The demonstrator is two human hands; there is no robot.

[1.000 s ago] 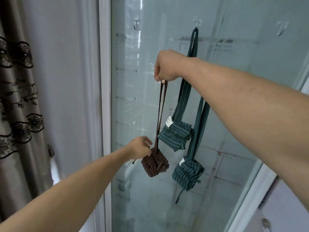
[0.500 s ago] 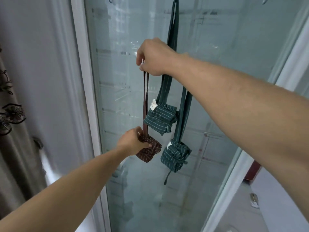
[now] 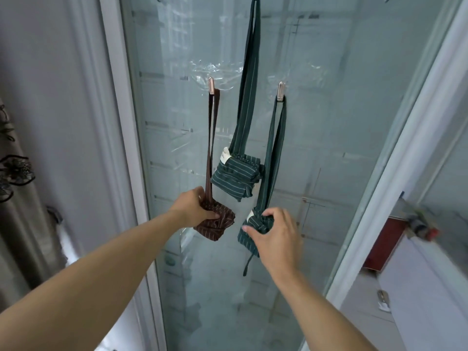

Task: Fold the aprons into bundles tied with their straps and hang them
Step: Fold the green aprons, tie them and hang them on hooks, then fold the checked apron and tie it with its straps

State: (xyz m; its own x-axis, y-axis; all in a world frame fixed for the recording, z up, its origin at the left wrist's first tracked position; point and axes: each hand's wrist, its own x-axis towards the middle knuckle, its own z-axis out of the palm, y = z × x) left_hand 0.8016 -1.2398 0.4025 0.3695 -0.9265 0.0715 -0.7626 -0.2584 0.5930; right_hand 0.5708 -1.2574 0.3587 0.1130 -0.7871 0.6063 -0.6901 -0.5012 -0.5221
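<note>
Nearest the camera, two bare forearms reached up and forward from the lower corners of the view. The left hand (image 3: 193,207) had its fingers and thumb curled round the top of the brown striped bundle (image 3: 215,225), grasping it where the strap entered the fold. The right hand (image 3: 274,235) was cupped over the lower green bundle (image 3: 249,235), its fingers bent round the knotted top and its thumb against the side, so it was grasping that bundle too. A loose green strap end (image 3: 247,264) dangled below this bundle.

Just beyond the hands, the brown strap (image 3: 211,138) rose doubled to the left metal hook (image 3: 211,85) and was looped over it. The lower green bundle's strap (image 3: 274,148) ran up to the right metal hook (image 3: 280,91). Between these two straps hung the upper green bundle (image 3: 235,177), with a pale label at its top left corner; its long strap (image 3: 249,59) climbed out of the top of the view, so its hook could not be seen.

All three bundles hung against the glass door (image 3: 354,110), its white frame (image 3: 119,122) on the left. A grey curtain (image 3: 15,178) with dark lace flowers hung at the far left. To the right, past the door's other frame, a red object (image 3: 385,244) showed indistinctly.
</note>
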